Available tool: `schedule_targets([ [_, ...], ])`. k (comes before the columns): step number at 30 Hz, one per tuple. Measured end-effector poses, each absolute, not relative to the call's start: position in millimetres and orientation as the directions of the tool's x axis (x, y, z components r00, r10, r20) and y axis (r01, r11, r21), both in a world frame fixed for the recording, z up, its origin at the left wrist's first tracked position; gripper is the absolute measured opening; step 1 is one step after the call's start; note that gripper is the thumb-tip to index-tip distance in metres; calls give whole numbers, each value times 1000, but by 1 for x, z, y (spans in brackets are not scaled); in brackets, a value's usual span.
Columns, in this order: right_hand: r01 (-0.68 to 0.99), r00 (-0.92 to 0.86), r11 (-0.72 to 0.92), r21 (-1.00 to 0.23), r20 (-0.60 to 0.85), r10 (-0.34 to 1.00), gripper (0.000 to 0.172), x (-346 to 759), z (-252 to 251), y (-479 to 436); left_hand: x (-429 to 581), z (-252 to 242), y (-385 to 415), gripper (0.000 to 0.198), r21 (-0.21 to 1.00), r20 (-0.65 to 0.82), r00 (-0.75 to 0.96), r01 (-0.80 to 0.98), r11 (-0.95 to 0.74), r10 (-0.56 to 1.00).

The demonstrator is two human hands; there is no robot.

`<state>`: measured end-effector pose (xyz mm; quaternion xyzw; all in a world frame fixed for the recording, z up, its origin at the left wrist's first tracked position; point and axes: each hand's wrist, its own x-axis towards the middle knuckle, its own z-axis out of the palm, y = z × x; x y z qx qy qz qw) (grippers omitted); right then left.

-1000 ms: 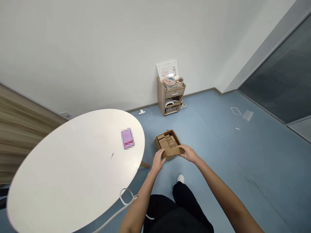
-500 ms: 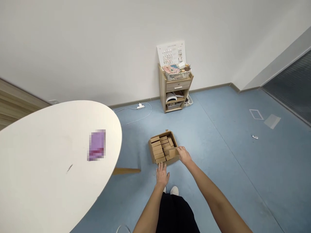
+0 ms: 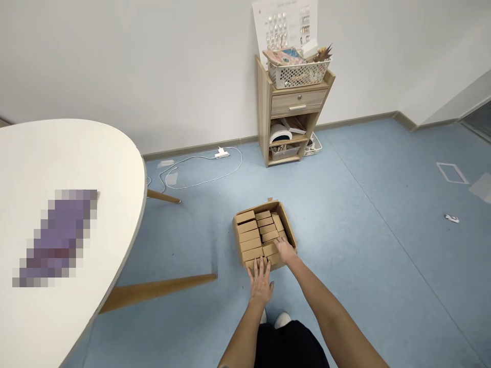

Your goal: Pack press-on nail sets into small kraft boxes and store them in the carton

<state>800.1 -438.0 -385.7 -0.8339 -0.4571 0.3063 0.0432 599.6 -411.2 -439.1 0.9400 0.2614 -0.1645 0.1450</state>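
Observation:
An open cardboard carton (image 3: 293, 232) on the floor in front of my feet holds several small brown cardboard boxes (image 3: 249, 235), packed in rows. My left hand (image 3: 262, 286) lies at the carton's near edge with its fingers spread, the tips touching the rim or the nearest small box. Inside the carton's near right part is my right hand (image 3: 287, 251), its fingers bent at the right end of a small cardboard box (image 3: 270, 249). That hand hides part of the box and the near right corner of the carton.
At left stands a white table (image 3: 115, 153) with a pixelated purple item (image 3: 61, 230) and wooden legs (image 3: 161, 290). A small cabinet (image 3: 264, 112) carrying a white basket (image 3: 299, 75) is against the wall. A white cable (image 3: 207, 181) lies on the floor.
My right hand has lowered the small cardboard box into the carton, moving inward from the right edge. My left hand stays at the near edge, its fingers spread wider. The view has moved closer.

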Motion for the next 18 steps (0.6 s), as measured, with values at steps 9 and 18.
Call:
schedule_targets([
  [9,681,310,-612,-402,-598,739,76,798,-407,-434,604,-432,-411,84,187,-450,786,546,-816,423],
  [18,751,369,-576,-323,-518,772,63,783,-323,-452,608,-316,-404,66,382,-422,804,577,-722,419],
])
